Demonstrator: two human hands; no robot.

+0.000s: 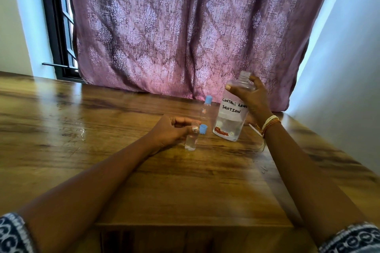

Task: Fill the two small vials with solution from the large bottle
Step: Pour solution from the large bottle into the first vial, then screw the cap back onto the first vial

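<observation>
My right hand point(249, 96) grips the large clear bottle point(231, 117) near its shoulder. The bottle has no cap, is tilted a little to the right, and carries a white label reading "CONTACT LENS SOLUTION"; clear liquid fills its lower part. My left hand point(172, 129) pinches the neck of a small uncapped vial point(191, 139) that stands on the wooden table point(102, 129) with some clear liquid in it. A loose blue cap point(203, 129) lies just right of that vial. A second small vial point(205, 109) with a blue cap stands behind, left of the large bottle.
A pink patterned curtain point(185, 31) hangs right behind the table's far edge. A white wall point(345, 88) runs along the right side. A dark window frame point(55, 26) is at the back left. A white strip point(255, 129) lies by my right wrist.
</observation>
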